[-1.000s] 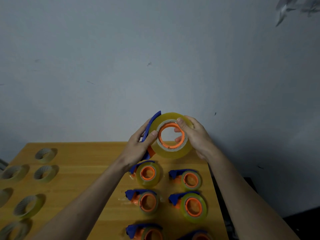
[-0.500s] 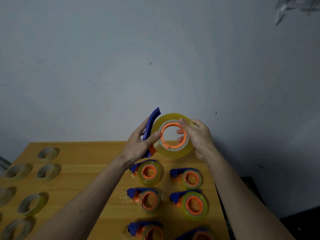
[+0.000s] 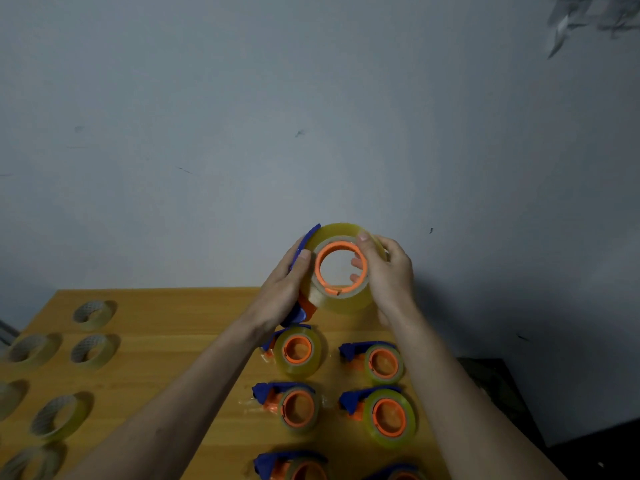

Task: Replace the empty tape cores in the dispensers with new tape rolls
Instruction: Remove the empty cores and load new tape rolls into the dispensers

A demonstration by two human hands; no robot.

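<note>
I hold a blue and orange tape dispenser (image 3: 300, 268) up in front of the wall, above the table's far edge. A full yellowish tape roll (image 3: 346, 301) sits on its orange hub. My left hand (image 3: 282, 289) grips the blue handle side, thumb on the roll's left rim. My right hand (image 3: 388, 271) clasps the roll from the right, thumb on the front face and fingertips showing through the hub's hole.
Several more dispensers (image 3: 298, 351) with rolls lie in two columns on the wooden table (image 3: 180, 327). Several loose tape rolls (image 3: 93, 315) stand on the left part. The table's right edge drops to a dark floor. A grey wall rises behind.
The dispenser and roll have turned slightly in my hands, and my right thumb has shifted up along the roll's face. The view has drifted a little.
</note>
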